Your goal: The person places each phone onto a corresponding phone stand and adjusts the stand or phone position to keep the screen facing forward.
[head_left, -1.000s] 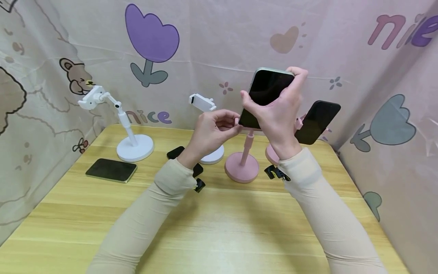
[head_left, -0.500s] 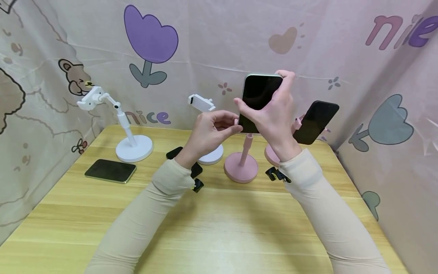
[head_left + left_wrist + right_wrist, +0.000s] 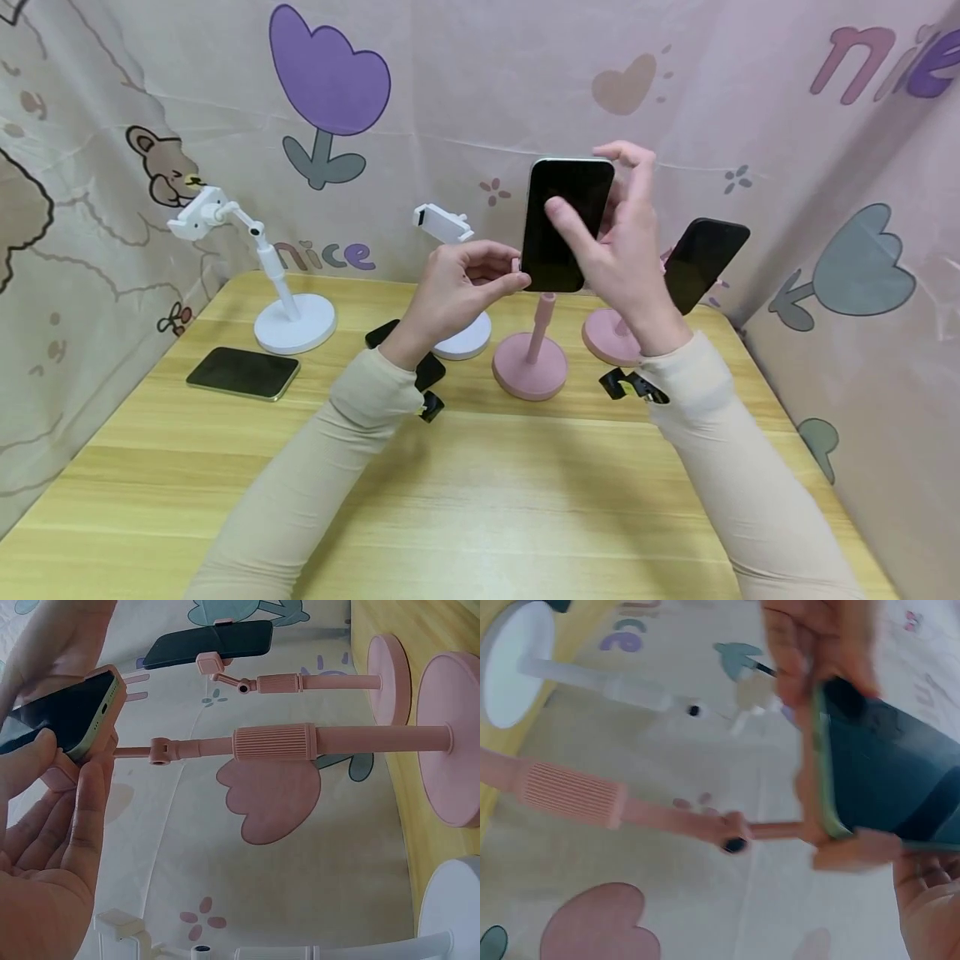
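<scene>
A black-screened phone with a pale green frame stands upright in the clamp of a pink phone stand. My left hand pinches the clamp at the phone's left edge; its thumb lies by the screen's lower corner in the left wrist view. My right hand is at the phone's right side, its thumb in front of the screen and fingers loosely bent near the top right corner. Whether they touch the phone is hard to tell. The clamp's pink jaw shows against the phone in the right wrist view; its back is hidden.
To the right stands another pink phone stand with a black phone. White phone stands are left and behind my left hand. One phone lies flat at the left of the wooden table; dark objects lie beneath my left wrist.
The phone has turned from tilted to upright and shifted left. My right hand has loosened and drawn right from it. My left hand has stayed at the clamp.
</scene>
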Motion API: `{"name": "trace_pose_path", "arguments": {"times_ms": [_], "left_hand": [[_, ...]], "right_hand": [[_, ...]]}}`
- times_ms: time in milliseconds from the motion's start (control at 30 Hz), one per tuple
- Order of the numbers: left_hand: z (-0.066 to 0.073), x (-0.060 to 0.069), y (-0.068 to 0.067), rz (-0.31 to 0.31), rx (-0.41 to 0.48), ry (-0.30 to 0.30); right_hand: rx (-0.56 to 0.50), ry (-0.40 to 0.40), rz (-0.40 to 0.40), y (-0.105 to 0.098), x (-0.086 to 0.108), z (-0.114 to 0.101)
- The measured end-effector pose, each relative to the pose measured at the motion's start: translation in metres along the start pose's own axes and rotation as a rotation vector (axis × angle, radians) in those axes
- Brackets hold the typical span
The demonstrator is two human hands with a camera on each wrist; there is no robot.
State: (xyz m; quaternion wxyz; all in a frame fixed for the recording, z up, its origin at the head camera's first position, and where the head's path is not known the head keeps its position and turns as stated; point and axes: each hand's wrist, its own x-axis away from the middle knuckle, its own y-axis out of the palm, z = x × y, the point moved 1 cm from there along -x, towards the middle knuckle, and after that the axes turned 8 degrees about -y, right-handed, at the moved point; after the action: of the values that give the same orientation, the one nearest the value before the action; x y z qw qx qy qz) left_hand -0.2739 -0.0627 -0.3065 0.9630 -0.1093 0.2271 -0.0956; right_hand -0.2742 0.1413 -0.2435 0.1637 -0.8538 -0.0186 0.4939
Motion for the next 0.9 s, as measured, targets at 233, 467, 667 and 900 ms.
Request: {"name": "trace_pose_path", "arguments": {"times_ms": [233,467,667,900], "left_hand": [[0.000,0.000,0.001,-0.005,0.015,-0.007],[0.000,0.002,0.001,0.010,0.008,-0.012],[0.001,0.004,0.001,0.013,0.000,-0.019],[0.002,0.003,0.002,0.009,0.017,-0.009]], "right_hand": [[0.064,-0.079,-0.023,-0.017,-0.006,-0.010],[0.070,-0.101,-0.041,-0.019,-0.003,-0.010],[0.103,-0.172,-0.045,-0.020,0.001,-0.005],[0.134,-0.163,-0.046,-0.020,0.009,0.002]]}}
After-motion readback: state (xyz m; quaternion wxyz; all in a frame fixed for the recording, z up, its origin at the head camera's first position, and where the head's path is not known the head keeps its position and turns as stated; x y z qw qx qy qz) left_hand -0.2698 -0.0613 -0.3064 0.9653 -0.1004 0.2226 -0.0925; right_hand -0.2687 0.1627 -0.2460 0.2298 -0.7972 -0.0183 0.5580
